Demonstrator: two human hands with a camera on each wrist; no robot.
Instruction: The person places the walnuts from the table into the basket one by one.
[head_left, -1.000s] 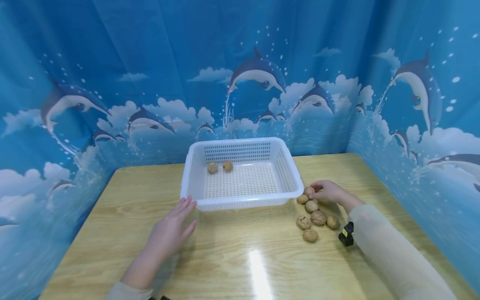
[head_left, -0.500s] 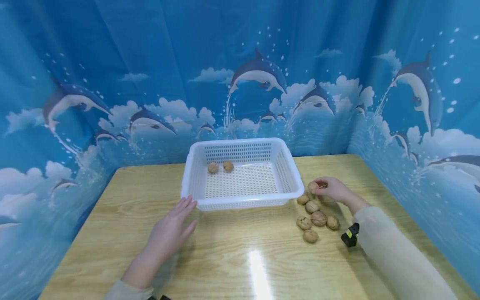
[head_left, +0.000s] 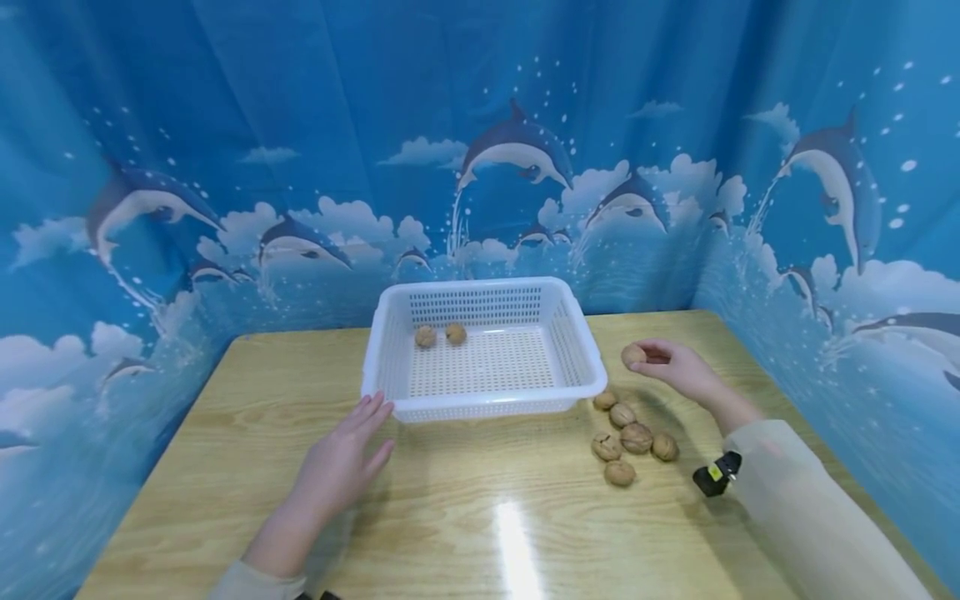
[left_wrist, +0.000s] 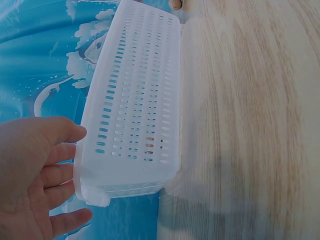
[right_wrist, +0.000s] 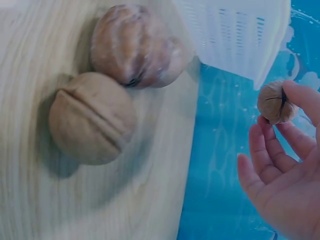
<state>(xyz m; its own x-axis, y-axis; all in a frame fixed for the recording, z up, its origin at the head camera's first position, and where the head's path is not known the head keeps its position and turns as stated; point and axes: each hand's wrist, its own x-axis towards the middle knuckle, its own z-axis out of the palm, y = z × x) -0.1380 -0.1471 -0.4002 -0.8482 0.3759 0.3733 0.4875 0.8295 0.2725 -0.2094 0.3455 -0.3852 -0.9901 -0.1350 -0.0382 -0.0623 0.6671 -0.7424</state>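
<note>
A white perforated plastic basket (head_left: pixel 480 407) stands at the back of the table, two walnuts (head_left: pixel 425 336) lying inside at its left. My left hand (head_left: pixel 341 458) rests its fingertips on the basket's front left corner; in the left wrist view the fingers (left_wrist: pixel 60 175) look loosely extended along the rim. To the right of the basket, my right hand (head_left: pixel 675 367) pinches a walnut (head_left: pixel 633 356) between thumb and fingertips, raised above the table. The right wrist view shows this walnut (right_wrist: pixel 274 102) with a dark crack. Several more walnuts (head_left: pixel 636 437) lie grouped below that hand.
The wooden table (head_left: pixel 450 517) carries a bright light reflection near its front. A blue dolphin-printed curtain (head_left: pixel 360 167) encloses the back and sides. A black wrist camera (head_left: pixel 717 474) hangs under the right sleeve.
My right hand has lifted one walnut from the top of the group and moved it slightly up and to the right. The left hand has stayed at the basket corner.
</note>
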